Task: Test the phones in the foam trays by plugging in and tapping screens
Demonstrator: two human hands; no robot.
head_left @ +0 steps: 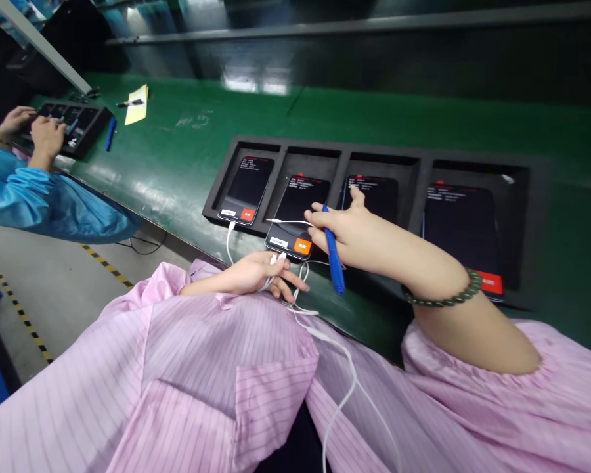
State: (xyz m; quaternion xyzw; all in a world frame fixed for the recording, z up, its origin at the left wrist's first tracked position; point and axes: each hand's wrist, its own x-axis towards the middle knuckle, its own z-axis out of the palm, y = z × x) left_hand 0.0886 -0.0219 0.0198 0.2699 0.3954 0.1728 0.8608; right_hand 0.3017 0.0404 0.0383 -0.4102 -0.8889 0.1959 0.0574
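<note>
My left hand [256, 274] is closed around white cable plugs [278, 259] at the bottom edge of the second phone [298, 210]; whether one is plugged in, I cannot tell. Between its fingers, my right hand [342, 230] grips a blue pen [333, 256], and one finger reaches over the third phone [377, 197]. A thin white lead [290, 222] with a slim metal plug runs from the right fingers across the second phone. The first phone [249, 184] has a white charging cable [229, 243] at its lower end. At the right lies a fourth phone [460, 223], partly behind my forearm.
A black tray [345, 154] with compartments holds the phones on the green table [177, 151]. White cable [349, 381] hangs over my lap. At left, a co-worker's hands [46, 138] work over another black tray [91, 128], near a blue pen [110, 134] and yellow paper [138, 110].
</note>
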